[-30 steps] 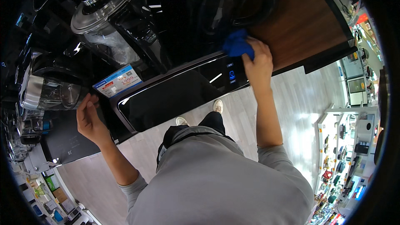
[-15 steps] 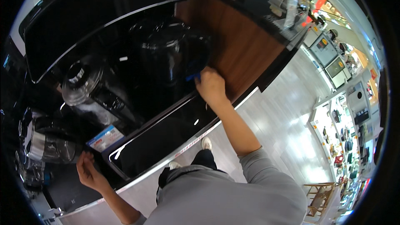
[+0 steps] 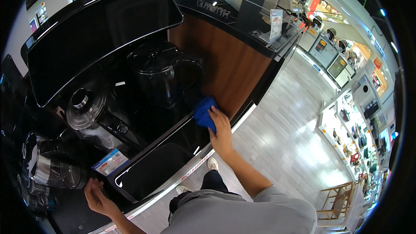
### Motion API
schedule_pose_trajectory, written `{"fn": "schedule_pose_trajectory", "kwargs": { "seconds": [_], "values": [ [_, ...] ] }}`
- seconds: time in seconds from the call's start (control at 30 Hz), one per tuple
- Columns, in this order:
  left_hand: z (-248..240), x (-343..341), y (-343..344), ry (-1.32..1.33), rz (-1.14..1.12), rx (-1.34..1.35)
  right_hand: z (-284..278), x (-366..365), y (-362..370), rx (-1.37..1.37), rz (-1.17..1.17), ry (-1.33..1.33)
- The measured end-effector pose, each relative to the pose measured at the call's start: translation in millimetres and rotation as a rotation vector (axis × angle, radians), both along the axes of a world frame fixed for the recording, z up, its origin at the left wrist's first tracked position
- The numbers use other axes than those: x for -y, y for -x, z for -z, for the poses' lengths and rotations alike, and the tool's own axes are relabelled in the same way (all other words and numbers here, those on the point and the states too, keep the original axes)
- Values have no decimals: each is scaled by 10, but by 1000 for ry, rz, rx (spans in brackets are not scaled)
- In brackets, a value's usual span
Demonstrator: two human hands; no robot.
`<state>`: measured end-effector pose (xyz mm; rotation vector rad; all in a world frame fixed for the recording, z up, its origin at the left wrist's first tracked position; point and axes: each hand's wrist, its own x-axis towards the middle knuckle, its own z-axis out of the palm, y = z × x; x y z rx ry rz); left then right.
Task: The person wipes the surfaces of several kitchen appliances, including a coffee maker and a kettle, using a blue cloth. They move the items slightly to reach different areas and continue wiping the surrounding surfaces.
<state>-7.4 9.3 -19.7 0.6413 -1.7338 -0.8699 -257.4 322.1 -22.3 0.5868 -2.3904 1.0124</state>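
Observation:
My right hand [image 3: 222,133] grips a bunched blue cloth [image 3: 204,112] at the right end of the glossy black hob [image 3: 169,158], near the wooden side panel [image 3: 216,47]. Just beyond the cloth stands a dark glass kettle [image 3: 162,82] with a black lid and handle. My left hand [image 3: 99,197] hangs over the black counter at lower left, holding nothing, its fingers loosely bent and a little apart. Close to it are a price card [image 3: 110,162] and a glass kettle with a steel band [image 3: 54,169]. Another clear glass jug [image 3: 89,117] with a black handle stands behind the card.
A raised black glass panel [image 3: 108,39] slants along the back. More glassware [image 3: 39,197] crowds the far left. The counter's front edge [image 3: 190,171] runs diagonally before me. Grey floor [image 3: 281,134], a wooden chair [image 3: 338,201] and lit shelves [image 3: 349,141] lie to the right.
My right hand has drawn nearer the counter's front edge, and much more of the blue cloth shows. The view has tilted up, revealing more of the shop behind. My left hand has hardly moved.

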Motion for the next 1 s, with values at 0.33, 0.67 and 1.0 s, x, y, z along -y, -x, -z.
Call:
{"fn": "schedule_pose_trajectory", "kwargs": {
  "seconds": [0.33, 0.67, 1.0],
  "values": [
    [-47, -387, 31, 156, -160, -91, 441, 203, -889, 66, -404, 45],
    [-341, -1947, 693, 71, 177, -92, -84, -557, -605, -34, -742, 381],
    [-875, -3376, 2139, 13, 787, -203, -787, -1177, 353, -715, -102, 463]
  ]
}}
